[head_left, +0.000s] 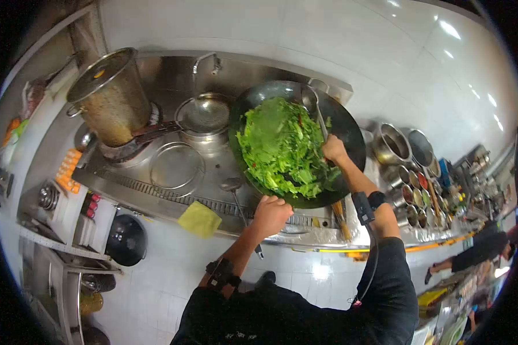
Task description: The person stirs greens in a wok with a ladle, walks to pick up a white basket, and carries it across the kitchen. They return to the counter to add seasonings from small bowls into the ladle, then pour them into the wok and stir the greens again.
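Observation:
A large dark wok [351,129] sits on the steel cooking range, heaped with chopped green leaves [282,146]. My left hand [270,214] grips the wok's near rim. My right hand [334,150] is closed around the handle of a steel ladle [312,102], whose bowl rests at the far side of the greens. Both wrists wear black bands.
A tall lidded stockpot [110,98] stands at the left, a round lid [204,115] and a ring burner [175,167] beside it. A spare ladle [233,187] and a yellow cloth [200,219] lie on the range edge. Seasoning tins [417,184] line the right. Another person [477,253] stands far right.

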Tool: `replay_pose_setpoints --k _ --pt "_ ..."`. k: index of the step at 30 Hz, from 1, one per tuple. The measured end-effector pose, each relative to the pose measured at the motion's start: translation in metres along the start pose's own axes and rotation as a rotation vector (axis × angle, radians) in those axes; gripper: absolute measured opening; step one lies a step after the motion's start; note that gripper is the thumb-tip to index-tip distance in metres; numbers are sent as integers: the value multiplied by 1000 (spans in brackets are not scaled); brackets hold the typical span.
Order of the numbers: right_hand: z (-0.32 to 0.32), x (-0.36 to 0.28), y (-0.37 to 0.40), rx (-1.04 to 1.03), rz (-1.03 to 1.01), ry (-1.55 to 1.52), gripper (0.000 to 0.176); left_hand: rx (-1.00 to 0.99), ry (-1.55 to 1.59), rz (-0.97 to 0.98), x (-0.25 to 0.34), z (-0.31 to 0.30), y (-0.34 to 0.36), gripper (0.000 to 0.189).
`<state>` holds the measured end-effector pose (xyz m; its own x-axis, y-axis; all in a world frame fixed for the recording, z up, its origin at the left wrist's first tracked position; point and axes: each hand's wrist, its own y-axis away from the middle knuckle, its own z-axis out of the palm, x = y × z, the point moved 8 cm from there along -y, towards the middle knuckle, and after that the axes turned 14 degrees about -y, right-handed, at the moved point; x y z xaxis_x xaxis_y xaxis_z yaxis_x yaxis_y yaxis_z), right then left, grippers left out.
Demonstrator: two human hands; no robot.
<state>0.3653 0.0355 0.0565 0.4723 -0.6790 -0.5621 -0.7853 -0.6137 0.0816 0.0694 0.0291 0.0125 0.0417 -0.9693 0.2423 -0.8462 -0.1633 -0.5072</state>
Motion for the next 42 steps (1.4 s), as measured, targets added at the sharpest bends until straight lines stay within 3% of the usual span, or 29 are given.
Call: replay_pose_setpoints --k 3,4,7,9,11,15,18,21,25,26,29,33,35,38,42 --pt "43 -26 -3 -45 -309 120 41 -49 -66 23 2 -1 -1 6" --pt "50 -41 20 -155 -336 23 47 -65 -80 30 4 0 -2 8" --pt "57 -55 92 -188 -518 137 45 -67 -60 -60 0 1 -3 11" --pt "42 -36 139 -260 -635 256 59 -76 -17 -79 1 0 -3 9" --pt "16 1 174 -335 -607 315 67 -59 -17 -78 4 -7 -5 8" --pt "-52 93 210 -154 -819 530 69 -6 -32 -67 6 -7 -6 7" --pt "-98 118 229 -26 -751 712 66 -21 1 -53 6 -7 -7 7" --pt "-124 99 248 -22 -610 748 61 -36 9 -35 10 -10 -10 7" --pt "-174 51 265 -244 -463 339 47 -64 -3 -38 8 -9 -11 7" --pt "-185 46 264 -296 -296 247 43 -61 2 -40 6 -7 -10 8" --pt "-191 42 257 -411 -229 237 43 -34 -9 -6 3 -3 -8 10" --pt "-97 60 218 -275 -96 476 44 -9 -7 -15 3 -6 -8 10" --pt "-60 36 207 -90 -159 541 42 8 -19 -2 3 -5 -6 9" --pt "-62 5 201 -105 -116 498 37 4 -30 20 -2 -4 -6 9" --pt "-105 -26 208 143 -242 392 32 25 -31 26 2 -8 -6 9"
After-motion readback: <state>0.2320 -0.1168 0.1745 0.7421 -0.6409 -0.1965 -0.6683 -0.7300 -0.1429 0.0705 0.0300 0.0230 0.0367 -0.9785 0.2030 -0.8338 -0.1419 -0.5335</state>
